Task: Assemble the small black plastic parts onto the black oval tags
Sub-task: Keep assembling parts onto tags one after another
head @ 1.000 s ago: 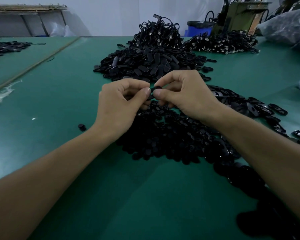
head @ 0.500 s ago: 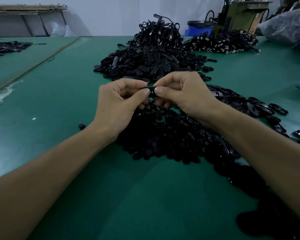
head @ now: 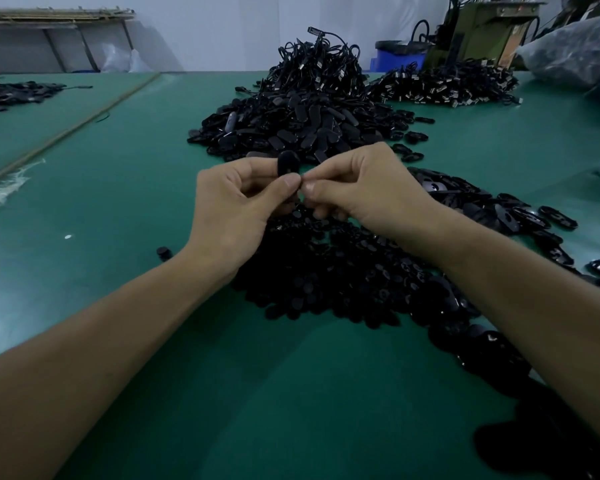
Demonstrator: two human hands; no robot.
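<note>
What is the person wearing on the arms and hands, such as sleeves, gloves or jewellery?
Nothing shows: the left hand and the right hand are bare, without gloves, rings or a watch, and both forearms are bare, with no sleeve in view.

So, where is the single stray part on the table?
In the head view the stray part lies alone on the green table, just left of the wrist of the left hand, apart from the near pile.
</note>
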